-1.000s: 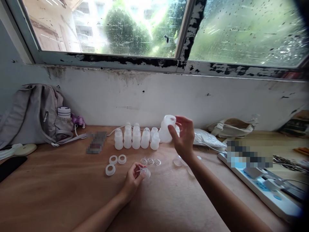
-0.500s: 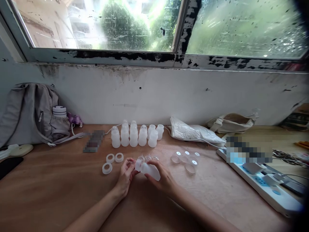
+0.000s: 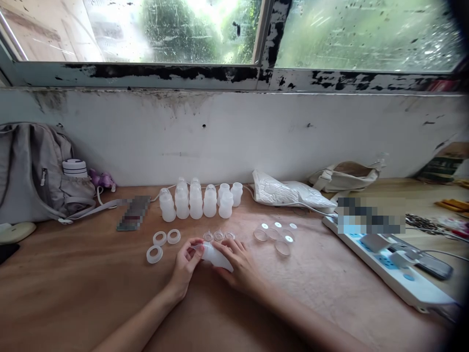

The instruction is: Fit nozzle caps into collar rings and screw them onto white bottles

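Observation:
A frosted white bottle (image 3: 220, 259) lies tilted between my hands, its neck towards the left. My right hand (image 3: 240, 264) is wrapped round its body. At the neck end, the fingers of my left hand (image 3: 186, 261) pinch a clear part against the bottle's mouth. Just behind my hands sit three clear nipple-shaped pieces (image 3: 219, 235). Several white rings (image 3: 154, 254) lie to the left. To the right are several clear round caps (image 3: 282, 248) and small white discs (image 3: 265, 226). Several frosted bottles (image 3: 196, 203) stand upright at the back.
A grey backpack (image 3: 32, 166) leans at the far left, with a blurred phone (image 3: 134, 213) nearer the bottles. Against the wall lie a white plastic package (image 3: 274, 190) and a beige bag (image 3: 344, 176). A power strip (image 3: 421, 292) with plugs runs along the right.
The view has shifted, so the scene sits slightly further left and higher. My fingers have closed in around the bottle's neck, and the three clear pieces behind are less covered.

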A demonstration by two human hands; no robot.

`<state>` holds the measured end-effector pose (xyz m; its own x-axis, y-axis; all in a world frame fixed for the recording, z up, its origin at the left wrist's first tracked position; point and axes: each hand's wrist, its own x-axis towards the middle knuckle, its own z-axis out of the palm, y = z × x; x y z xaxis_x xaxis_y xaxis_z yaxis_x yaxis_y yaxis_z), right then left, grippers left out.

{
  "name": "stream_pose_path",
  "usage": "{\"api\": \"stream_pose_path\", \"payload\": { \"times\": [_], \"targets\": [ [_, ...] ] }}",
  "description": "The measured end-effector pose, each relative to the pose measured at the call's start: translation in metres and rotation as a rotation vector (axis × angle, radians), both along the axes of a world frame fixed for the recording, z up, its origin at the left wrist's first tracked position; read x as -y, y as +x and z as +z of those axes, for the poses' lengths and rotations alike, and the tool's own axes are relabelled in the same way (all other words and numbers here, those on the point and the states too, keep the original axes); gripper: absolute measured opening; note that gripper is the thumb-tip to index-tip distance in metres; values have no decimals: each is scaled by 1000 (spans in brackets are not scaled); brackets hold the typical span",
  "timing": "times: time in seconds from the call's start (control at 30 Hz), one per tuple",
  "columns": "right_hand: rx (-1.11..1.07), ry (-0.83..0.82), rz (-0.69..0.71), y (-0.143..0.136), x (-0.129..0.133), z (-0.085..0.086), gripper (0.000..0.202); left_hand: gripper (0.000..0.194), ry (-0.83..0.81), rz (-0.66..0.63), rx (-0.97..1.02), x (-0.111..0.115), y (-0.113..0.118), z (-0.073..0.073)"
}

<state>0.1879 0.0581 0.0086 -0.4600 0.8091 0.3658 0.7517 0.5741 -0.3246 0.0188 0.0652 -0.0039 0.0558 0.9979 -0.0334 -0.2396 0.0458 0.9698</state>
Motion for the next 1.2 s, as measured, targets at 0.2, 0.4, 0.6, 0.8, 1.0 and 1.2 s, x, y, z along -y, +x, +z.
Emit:
{"api": "stream_pose_path", "payload": {
  "times": [0.2, 0.4, 0.6, 0.8, 1.0, 1.2],
  "targets": [
    [-2, -78, 25, 4, -1, -5, 56, 27, 62, 9, -115, 1, -2, 0],
    [13, -126, 31, 5, -2, -8, 40, 28, 96, 29, -182, 3, -4, -1],
    [80, -74, 55, 7, -5, 5, 40, 31, 150, 30, -190, 3, -4, 6],
    [128, 31, 63, 8, -3, 14, 50, 27, 158, 16, -263, 4, -3, 20],
    [210, 137, 62, 7, 2, 29, 57, 27, 77, -21, -241, 4, -1, 36],
    [145, 70, 97, 7, 7, 42, 52, 29, 46, -51, -292, 7, -1, 46]
  ]
}}
